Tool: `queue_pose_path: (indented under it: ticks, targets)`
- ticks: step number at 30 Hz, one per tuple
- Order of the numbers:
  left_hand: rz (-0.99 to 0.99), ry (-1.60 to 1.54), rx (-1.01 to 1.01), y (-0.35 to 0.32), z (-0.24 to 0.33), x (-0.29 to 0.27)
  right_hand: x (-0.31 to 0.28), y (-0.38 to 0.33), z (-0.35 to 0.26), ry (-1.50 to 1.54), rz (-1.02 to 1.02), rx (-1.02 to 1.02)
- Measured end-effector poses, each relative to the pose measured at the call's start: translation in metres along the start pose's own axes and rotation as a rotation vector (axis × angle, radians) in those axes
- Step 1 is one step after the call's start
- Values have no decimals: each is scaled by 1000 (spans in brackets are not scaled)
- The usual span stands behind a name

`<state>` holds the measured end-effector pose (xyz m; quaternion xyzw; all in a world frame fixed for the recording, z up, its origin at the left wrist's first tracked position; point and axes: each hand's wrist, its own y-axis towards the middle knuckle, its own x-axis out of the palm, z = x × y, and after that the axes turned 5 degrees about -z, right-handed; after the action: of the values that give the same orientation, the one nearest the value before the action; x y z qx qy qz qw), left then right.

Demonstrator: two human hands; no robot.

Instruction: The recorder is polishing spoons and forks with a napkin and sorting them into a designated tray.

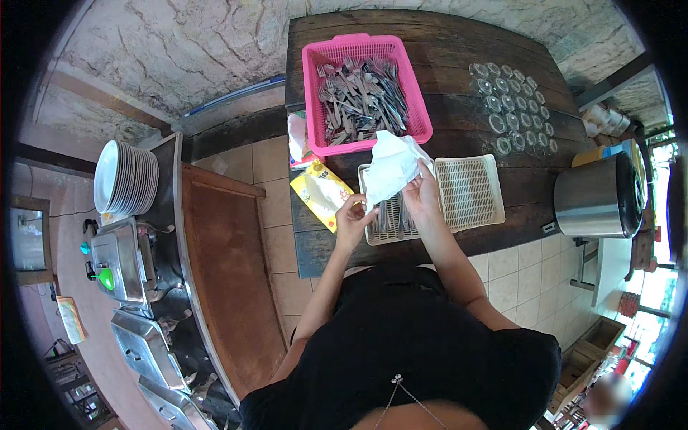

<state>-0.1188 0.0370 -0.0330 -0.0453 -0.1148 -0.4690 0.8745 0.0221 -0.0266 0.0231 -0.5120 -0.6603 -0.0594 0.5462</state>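
A white paper napkin is spread between my hands, above the near side of the pink basket. My right hand grips its right side, the fingers partly behind the paper. At its lower left corner, my left hand is closed with thumb and fingers pinching the edge. Below my hands sits a cream slotted tray with some cutlery lying lengthwise in it. Beyond, the pink plastic basket holds a heap of loose metal forks, spoons and knives. A yellow tissue pack lies beside my left hand.
A second cream tray lies to the right on the dark wooden table. Rows of upturned glasses stand farther right, near a large steel pot. Stacked white plates and steel chafing dishes line the left counter.
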Motion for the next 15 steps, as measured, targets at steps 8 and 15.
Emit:
queue_pose_path:
  ticks: [8,15]
  targets:
    - [-84,68,124,-1,10,-12,-1,2,-9,-54,59,-11]
    - [-74,-64,-109,-6,11,-15,-1,2,-8,-36,29,-38]
